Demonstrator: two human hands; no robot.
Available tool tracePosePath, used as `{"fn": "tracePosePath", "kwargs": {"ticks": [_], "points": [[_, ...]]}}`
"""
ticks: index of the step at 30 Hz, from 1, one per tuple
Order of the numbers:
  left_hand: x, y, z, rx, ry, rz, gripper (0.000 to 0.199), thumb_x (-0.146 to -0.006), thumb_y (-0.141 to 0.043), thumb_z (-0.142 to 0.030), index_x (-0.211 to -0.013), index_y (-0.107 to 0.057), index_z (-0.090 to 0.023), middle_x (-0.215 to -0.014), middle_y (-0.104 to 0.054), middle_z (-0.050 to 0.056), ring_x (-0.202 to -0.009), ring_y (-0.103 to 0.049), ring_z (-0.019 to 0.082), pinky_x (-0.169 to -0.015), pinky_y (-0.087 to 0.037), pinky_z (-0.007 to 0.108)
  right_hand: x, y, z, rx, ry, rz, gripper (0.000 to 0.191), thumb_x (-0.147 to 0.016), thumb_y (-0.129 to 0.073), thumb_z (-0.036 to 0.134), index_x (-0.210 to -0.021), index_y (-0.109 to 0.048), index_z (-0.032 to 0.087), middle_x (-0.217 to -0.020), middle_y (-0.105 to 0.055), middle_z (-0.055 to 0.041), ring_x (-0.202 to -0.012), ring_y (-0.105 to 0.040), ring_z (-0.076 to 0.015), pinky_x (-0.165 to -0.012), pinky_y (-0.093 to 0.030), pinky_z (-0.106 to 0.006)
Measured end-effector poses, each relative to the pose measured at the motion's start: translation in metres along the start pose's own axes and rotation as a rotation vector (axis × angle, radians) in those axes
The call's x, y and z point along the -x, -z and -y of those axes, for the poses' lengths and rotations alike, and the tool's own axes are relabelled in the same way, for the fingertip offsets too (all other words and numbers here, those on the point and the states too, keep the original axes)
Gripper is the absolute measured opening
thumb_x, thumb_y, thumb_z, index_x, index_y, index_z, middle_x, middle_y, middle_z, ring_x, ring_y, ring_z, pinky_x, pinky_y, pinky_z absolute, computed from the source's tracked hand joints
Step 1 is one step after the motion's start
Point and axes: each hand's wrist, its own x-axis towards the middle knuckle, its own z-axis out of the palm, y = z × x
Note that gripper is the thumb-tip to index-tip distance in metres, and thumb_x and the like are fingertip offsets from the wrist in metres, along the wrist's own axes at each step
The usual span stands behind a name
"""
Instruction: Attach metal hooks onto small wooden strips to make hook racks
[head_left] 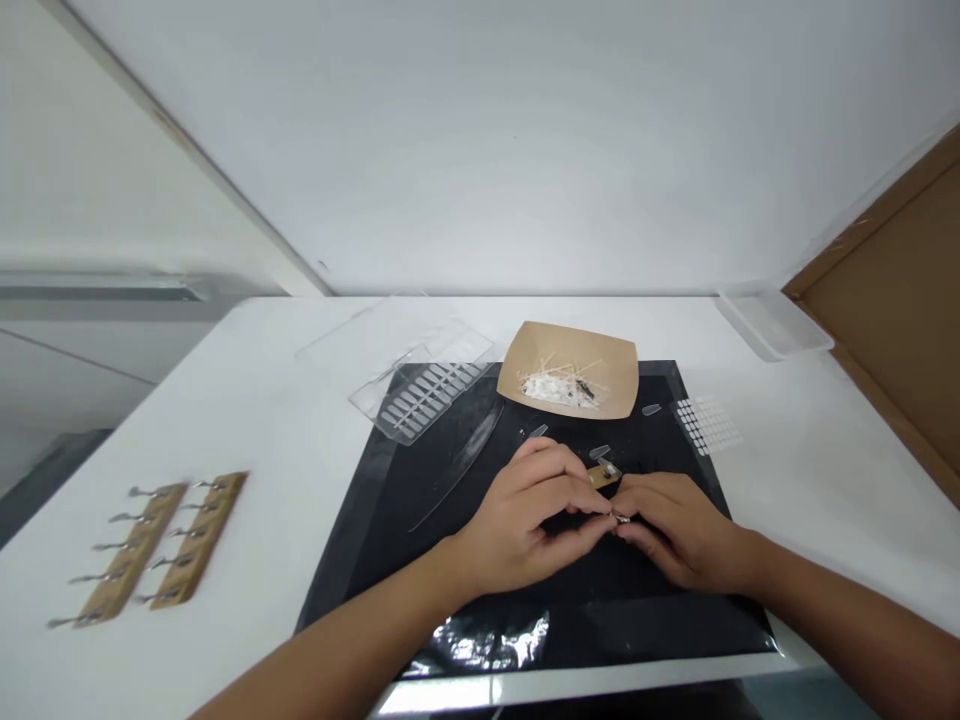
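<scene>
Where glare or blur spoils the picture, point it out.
Head view: glare whitens the black mat near its front edge; head view: both wooden strips look smeared; head view: the small item between left hand and right hand lacks clear detail.

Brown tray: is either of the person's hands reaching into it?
No, the left hand and right hand meet at a small shiny piece over the black mat, on the near side of the brown tray.
</scene>
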Motion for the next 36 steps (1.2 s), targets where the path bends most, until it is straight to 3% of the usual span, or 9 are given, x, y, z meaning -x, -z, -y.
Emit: {"fn": "tracePosePath", "kwargs": {"ticks": [14, 28, 36], "points": [[0.0024, 0.0041, 0.0064, -0.024, 0.006, 0.07, 0.013, -0.096, -0.071, -0.014, -0.108, -0.075, -0.02, -0.094, -0.078, 0.004, -0.085, -0.073, 0.016, -0.091, -0.052, 0.037, -0.0016, -0.0012, -0.0034, 0.181, 0.05, -0.068, 0.02, -0.115, -0.044, 0.031, -0.105, -0.057, 0.02, -0.086, -0.069, -0.0027, -0.074, -0.058, -0.0171, -0.068, -0.034, -0.032], [0.0009, 0.0032, 0.0039, 0.09, 0.096, 0.131, 0.012, -0.097, -0.069, -0.012, -0.106, -0.074, -0.018, -0.092, -0.075, 0.005, -0.084, -0.07, 0.015, -0.088, -0.05, 0.034, 0.0021, -0.0019, -0.0033, 0.01, -0.023, -0.014, 0.018, -0.114, -0.042, 0.03, -0.103, -0.055, 0.022, -0.086, -0.065, -0.0004, -0.074, -0.055, -0.0159, -0.071, -0.038, -0.03], [-0.0037, 0.0063, 0.0003, 0.168, 0.098, 0.168, 0.014, -0.096, -0.068, -0.011, -0.105, -0.074, -0.019, -0.092, -0.077, 0.005, -0.084, -0.072, 0.016, -0.091, -0.05, 0.037, 0.0017, -0.0011, -0.0021, 0.079, 0.026, -0.011, 0.019, -0.114, -0.043, 0.03, -0.109, -0.059, 0.021, -0.092, -0.071, -0.0032, -0.078, -0.06, -0.0179, -0.073, -0.041, -0.032]]}}
